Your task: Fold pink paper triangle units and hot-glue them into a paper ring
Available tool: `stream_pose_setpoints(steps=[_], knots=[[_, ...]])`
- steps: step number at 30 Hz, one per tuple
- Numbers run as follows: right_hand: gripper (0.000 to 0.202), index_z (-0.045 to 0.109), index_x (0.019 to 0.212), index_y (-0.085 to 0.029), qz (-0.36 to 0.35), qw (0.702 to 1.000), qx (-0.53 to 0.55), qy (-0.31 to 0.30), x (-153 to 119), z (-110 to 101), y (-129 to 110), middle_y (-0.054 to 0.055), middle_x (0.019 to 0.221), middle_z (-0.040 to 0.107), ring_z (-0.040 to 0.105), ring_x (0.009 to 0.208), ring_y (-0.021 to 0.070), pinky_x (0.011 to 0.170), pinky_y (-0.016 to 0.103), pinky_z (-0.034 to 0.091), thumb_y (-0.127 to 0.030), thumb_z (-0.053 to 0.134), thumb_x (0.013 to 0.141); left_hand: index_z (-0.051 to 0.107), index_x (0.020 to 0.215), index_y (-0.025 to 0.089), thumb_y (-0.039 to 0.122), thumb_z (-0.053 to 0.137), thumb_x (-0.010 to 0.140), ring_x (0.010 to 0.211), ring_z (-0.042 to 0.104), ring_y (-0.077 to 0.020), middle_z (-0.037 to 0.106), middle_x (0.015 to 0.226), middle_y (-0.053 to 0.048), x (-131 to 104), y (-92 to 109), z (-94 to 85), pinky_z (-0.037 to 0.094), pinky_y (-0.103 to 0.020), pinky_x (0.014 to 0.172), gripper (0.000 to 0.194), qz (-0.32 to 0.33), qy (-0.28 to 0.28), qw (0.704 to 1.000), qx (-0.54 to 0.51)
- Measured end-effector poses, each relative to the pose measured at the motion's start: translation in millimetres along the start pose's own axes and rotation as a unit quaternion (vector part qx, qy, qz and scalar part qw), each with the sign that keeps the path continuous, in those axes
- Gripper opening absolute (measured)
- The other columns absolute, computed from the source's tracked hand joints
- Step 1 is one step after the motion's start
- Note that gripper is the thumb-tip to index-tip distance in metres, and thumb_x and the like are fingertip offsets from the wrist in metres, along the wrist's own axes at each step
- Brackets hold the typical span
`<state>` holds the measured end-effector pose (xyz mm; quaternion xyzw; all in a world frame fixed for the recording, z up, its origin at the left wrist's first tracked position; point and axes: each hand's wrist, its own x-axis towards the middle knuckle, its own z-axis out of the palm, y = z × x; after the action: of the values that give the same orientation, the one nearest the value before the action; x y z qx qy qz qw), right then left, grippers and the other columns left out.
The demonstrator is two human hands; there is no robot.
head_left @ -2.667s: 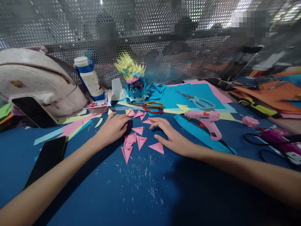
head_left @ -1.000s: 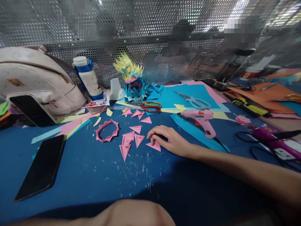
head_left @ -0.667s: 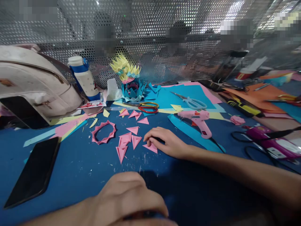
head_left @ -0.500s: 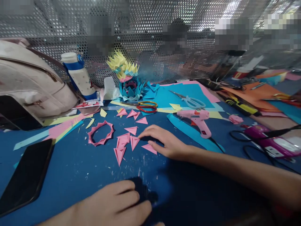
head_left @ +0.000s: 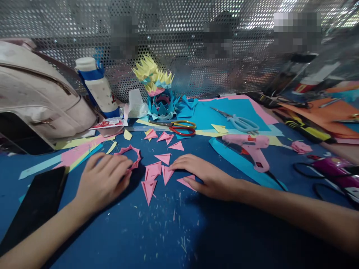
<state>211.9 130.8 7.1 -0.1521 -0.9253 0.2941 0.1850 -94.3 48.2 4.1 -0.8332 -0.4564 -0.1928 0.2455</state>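
We sit at a blue table (head_left: 126,243), with a white backpack (head_left: 39,89) at its far left and a black phone (head_left: 36,201) beside our left forearm. Half a second ago our left hand (head_left: 105,177) was low over the near part of the table; now it lies across the pink paper ring (head_left: 136,163), left of centre. Its fingers curl over the ring's near side, but we cannot tell whether they grip it. That brings the ring within our reach, so the work has both hands again. Our right hand (head_left: 207,177) has stayed put, half spread, gripping nothing we can see. Its fingertips meet one folded pink triangle (head_left: 167,175), and its thumb lies over another. Smallest are the pale paper crumbs in front.
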Motion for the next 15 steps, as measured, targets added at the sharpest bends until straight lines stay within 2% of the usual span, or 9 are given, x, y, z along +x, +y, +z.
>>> stream_pose_setpoints(steps=[3, 5, 11, 15], knots=[[0.033, 0.056, 0.128, -0.018, 0.003, 1.0, -0.005, 0.001, -0.6, 0.5, 0.8, 0.011, 0.123, 0.062, 0.052, 0.118, 0.0206, 0.105, 0.041, 0.043, -0.015, 0.048, 0.096, 0.059, 0.095, 0.02, 0.04, 0.05, 0.097, 0.087, 0.062, -0.0288, 0.069, 0.099, -0.009, -1.6, -13.7, 5.1, 0.04, -0.047, 0.084, 0.022, -0.05, -0.078, 0.996, -0.003], [0.032, 0.057, 0.126, -0.017, 0.0, 1.0, -0.01, 0.0, -1.0, 1.1, 1.2, 0.011, 0.122, 0.062, 0.052, 0.117, 0.0207, 0.104, 0.041, 0.043, -0.014, 0.049, 0.095, 0.058, 0.091, 0.021, 0.044, 0.05, 0.097, 0.085, 0.062, -0.0271, 0.068, 0.094, -0.007, -3.0, -15.3, 8.3, 0.038, -0.047, 0.088, 0.025, -0.064, -0.098, 0.993, -0.034], [0.032, 0.058, 0.124, -0.019, -0.008, 1.0, -0.019, 0.001, -1.7, 2.2, 2.8, 0.01, 0.123, 0.062, 0.053, 0.116, 0.0213, 0.103, 0.043, 0.043, -0.014, 0.049, 0.095, 0.057, 0.087, 0.021, 0.028, 0.051, 0.098, 0.081, 0.062, -0.0206, 0.067, 0.084, -0.001, -4.7, -12.6, 12.5, 0.037, -0.042, 0.09, 0.015, -0.077, -0.1, 0.986, -0.107], [0.028, 0.058, 0.122, -0.019, -0.026, 0.999, -0.027, 0.011, -1.8, 3.3, 3.5, 0.011, 0.122, 0.062, 0.053, 0.115, 0.022, 0.102, 0.043, 0.044, -0.017, 0.045, 0.097, 0.058, 0.087, 0.021, 0.028, 0.052, 0.098, 0.073, 0.06, -0.0179, 0.066, 0.079, 0.0, -2.8, -11.2, 9.2, 0.04, -0.04, 0.086, 0.014, -0.094, -0.048, 0.984, -0.142]])
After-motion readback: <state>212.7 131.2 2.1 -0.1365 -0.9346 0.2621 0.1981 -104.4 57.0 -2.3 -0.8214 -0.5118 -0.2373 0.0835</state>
